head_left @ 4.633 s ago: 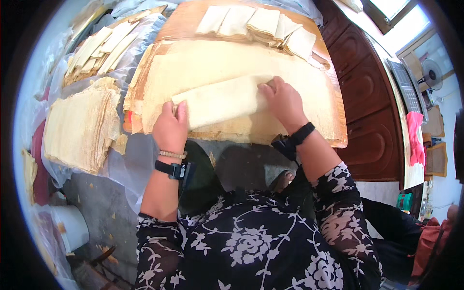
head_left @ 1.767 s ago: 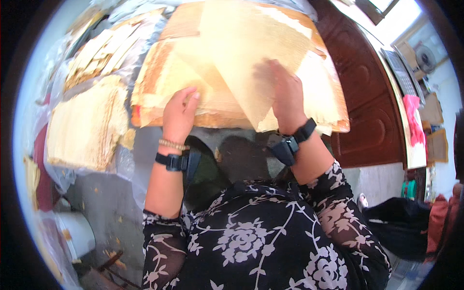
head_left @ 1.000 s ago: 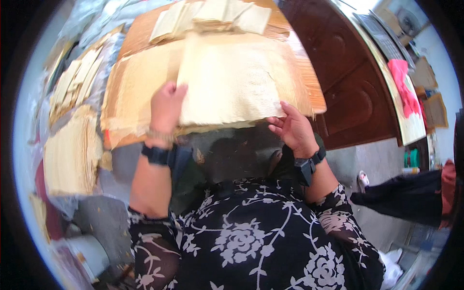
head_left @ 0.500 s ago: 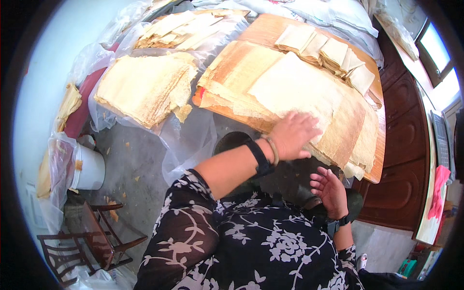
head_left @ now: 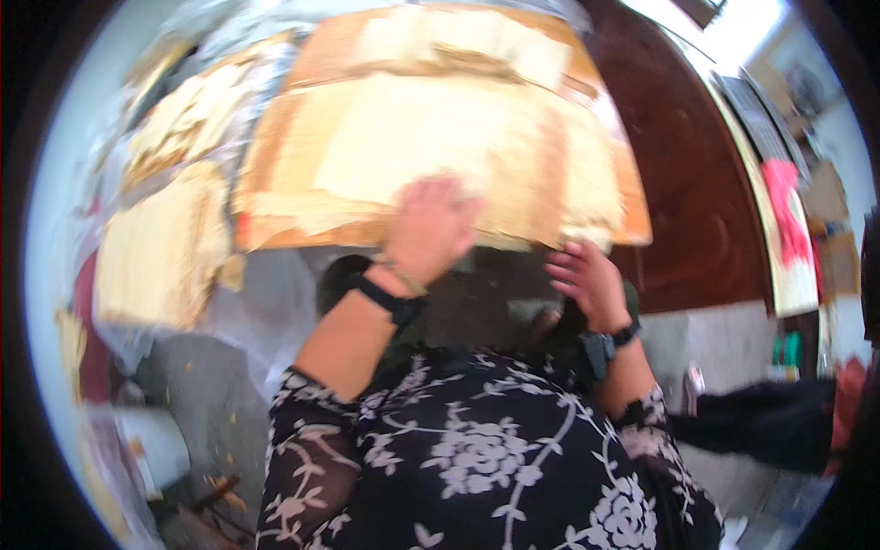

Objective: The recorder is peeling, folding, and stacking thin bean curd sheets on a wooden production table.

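A wide, thin, pale-tan sheet like a flat pancake (head_left: 412, 128) lies over browner sheets (head_left: 522, 197) on a wooden board (head_left: 632, 197) in front of me. My left hand (head_left: 433, 225) rests flat on the near edge of the sheets, its fingers stretched out, with nothing seen in its grip. At the board's front edge, close to the right corner of the sheets, my right hand (head_left: 591, 284) is held up with its fingers apart and holds nothing I can see. Folded tan sheets (head_left: 467, 41) sit in a row along the board's far side. The picture is blurred by motion.
To the left lie a thick stack of tan sheets (head_left: 165, 247) and a pile of folded ones (head_left: 197, 115) on clear plastic. A white bucket (head_left: 151, 449) stands below. Dark red cabinets (head_left: 687, 165) are at the right; a person's dark-clothed leg (head_left: 770, 426) shows at lower right.
My view has turned to the right, so the board and stacks sit further left. My right hand has come up nearer the board's edge. More of the other person's leg shows.
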`<state>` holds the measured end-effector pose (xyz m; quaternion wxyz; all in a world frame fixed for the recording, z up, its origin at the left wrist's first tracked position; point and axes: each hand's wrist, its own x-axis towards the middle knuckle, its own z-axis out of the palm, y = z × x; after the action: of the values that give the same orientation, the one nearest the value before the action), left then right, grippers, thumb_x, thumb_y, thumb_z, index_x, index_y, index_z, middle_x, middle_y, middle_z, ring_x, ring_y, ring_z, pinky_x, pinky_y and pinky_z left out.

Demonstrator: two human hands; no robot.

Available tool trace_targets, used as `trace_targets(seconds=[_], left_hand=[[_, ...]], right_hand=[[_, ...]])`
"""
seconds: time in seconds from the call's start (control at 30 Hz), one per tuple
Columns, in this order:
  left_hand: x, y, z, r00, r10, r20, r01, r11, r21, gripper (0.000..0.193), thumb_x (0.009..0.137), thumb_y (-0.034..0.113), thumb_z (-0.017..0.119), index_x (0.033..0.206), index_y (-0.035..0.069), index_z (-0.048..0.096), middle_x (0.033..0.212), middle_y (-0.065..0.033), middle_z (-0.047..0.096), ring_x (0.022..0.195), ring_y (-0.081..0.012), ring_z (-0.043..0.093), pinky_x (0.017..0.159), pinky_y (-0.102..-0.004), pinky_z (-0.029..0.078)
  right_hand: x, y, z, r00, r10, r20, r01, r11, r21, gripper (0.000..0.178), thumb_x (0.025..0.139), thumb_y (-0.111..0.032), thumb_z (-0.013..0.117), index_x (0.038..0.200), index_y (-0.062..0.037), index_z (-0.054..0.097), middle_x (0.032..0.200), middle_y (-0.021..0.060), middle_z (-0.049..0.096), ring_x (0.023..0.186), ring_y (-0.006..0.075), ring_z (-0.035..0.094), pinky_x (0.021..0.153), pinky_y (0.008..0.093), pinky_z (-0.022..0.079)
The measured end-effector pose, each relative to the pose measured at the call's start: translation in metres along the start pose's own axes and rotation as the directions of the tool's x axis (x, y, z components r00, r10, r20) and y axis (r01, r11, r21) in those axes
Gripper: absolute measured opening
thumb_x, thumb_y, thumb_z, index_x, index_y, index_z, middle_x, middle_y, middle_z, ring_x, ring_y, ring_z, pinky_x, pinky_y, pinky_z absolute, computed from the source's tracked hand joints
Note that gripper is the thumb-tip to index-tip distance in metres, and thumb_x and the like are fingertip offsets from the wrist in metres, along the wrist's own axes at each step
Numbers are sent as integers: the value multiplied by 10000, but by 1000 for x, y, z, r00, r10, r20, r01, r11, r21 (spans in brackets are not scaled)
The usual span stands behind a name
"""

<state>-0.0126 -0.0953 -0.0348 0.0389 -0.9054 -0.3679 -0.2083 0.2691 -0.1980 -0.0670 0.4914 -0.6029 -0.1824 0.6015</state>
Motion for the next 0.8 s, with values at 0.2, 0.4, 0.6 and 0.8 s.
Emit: trace_targets(seconds=[0.2,0.4,0.6,0.8], left_hand=[[4,-1,-12,999,-9,53,8,1000,11,498,781,163,777,1266,173,664,1324,-110,589,1277,-312,535,1075,-476,406],[6,40,-2,988,7,-154,-43,973,-228,580,754,119,791,1316,113,648,1383,-107,589,1296,-322,545,1060,-469,428],[-17,-11,-20,945,-138,-295,-33,861,-508,431,874,191,726,1280,61,666,1172,-134,711,1122,-315,663,999,-459,488],[-24,-87,-44,649,-704,288,207,-200,-958,386,1042,280,594,1250,-42,642,1149,-100,713,1007,-216,693,868,-347,539]], right_hand=[[-13,-9,20,974,97,205,-108,993,44,454,1052,-459,518,1238,-57,618,1096,104,725,944,194,701,798,342,567],[-29,-16,53,950,-207,236,246,957,-154,273,1037,-289,612,1052,-41,727,1030,42,729,884,116,668,780,263,531],[-49,-26,86,671,-494,552,715,629,-307,244,935,-146,730,1149,-29,726,1198,107,694,1075,204,662,926,305,516],[-24,-63,123,380,-682,625,858,7,-513,476,872,-229,749,1328,-135,651,1410,191,578,1284,391,554,1060,451,473]])
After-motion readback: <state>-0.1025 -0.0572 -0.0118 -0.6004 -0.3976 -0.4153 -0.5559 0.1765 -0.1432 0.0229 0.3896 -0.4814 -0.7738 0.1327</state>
